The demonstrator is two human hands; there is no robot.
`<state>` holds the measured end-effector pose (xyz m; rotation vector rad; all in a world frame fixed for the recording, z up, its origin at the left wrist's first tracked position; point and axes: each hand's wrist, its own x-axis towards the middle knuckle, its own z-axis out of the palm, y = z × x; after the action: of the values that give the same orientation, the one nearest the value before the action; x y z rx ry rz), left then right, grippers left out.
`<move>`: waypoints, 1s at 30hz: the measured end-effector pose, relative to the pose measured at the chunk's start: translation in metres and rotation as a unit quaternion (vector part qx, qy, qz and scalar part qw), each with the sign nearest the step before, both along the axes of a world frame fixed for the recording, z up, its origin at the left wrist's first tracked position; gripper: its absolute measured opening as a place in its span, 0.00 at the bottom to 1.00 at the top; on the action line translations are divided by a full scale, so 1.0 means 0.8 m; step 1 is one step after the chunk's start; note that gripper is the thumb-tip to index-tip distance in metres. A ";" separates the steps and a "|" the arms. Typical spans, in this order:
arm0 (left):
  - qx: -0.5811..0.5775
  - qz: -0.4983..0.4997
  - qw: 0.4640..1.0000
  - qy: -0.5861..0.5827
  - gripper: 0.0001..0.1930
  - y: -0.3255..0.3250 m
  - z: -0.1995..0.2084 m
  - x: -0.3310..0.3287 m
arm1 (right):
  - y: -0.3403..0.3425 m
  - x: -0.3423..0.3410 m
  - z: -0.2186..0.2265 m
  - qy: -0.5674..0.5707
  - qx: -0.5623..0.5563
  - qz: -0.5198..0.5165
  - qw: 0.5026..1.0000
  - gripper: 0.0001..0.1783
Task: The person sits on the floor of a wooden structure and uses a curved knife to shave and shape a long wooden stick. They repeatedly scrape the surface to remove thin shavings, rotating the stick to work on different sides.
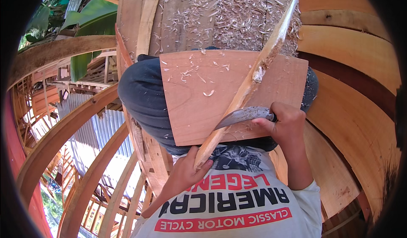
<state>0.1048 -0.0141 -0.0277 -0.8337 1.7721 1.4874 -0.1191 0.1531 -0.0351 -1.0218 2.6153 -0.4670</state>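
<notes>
Across my lap lies a flat wooden board with several curled shavings on it. A long pale stick slants over the board, its far end pointing up and right past the board's edge. My left hand is closed around the stick's near end, close to my shirt. In my right hand is a knife with a broad, curved, smudged blade. The blade lies across the stick just above my left hand, its tip toward the left. My right fingers wrap the handle and hide most of it.
Beyond my knees, wood shavings cover a plank floor. Curved-looking wooden slats stand at the left, with corrugated metal sheets and green leaves beyond them. Wide boards line the right side.
</notes>
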 end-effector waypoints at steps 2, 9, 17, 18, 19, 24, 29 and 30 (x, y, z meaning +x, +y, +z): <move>0.006 0.006 1.000 -0.002 0.23 0.000 -0.001 0.000 | 0.002 -0.008 -0.002 0.014 0.028 -0.053 0.998 0.31; 0.024 0.035 0.999 0.024 0.22 0.002 -0.008 0.005 | 0.008 -0.019 -0.012 0.003 0.012 -0.057 0.998 0.30; 0.046 0.061 0.995 0.059 0.21 -0.001 -0.010 0.006 | 0.002 0.026 -0.010 -0.076 -0.029 -0.008 0.997 0.31; 0.051 0.063 0.995 0.056 0.21 0.000 -0.008 0.004 | 0.000 0.024 -0.013 -0.066 -0.030 -0.006 0.997 0.31; 0.052 0.062 0.995 0.051 0.21 0.001 -0.010 0.006 | 0.000 0.022 -0.015 -0.056 -0.030 -0.005 0.998 0.32; 0.048 0.064 0.996 0.041 0.20 0.002 -0.012 0.008 | -0.008 0.013 -0.013 -0.045 -0.023 -0.014 0.999 0.32; 0.050 0.076 0.994 0.055 0.20 0.003 -0.013 0.008 | -0.015 0.001 -0.015 -0.022 -0.022 -0.012 0.999 0.33; 0.051 0.076 0.994 0.057 0.19 0.003 -0.013 0.007 | -0.017 -0.002 -0.015 -0.013 -0.024 -0.009 1.000 0.33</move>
<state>0.1104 -0.0117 -0.0381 -0.8618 1.7290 1.7404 -0.1206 0.1399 -0.0469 -0.9996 2.6043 -0.5458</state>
